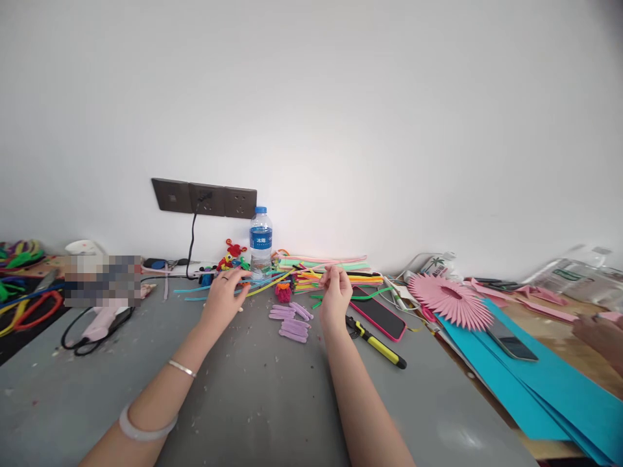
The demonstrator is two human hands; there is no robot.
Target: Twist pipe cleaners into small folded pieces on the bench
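My left hand is open, fingers apart, over the blue pipe cleaners left of centre. My right hand is raised near the pile of colourful pipe cleaners, its fingers pinched together; what they hold, if anything, is too small to tell. Between the hands, short purple fuzzy pieces lie in small groups on the grey table. A red fuzzy piece sits just behind them. Yellow-and-black pliers lie right of my right wrist.
A water bottle stands by the wall. A pink-edged phone lies right of centre. Farther right are a pink folded paper fan, blue sheets and another person's hand. A pink glue gun rests at left.
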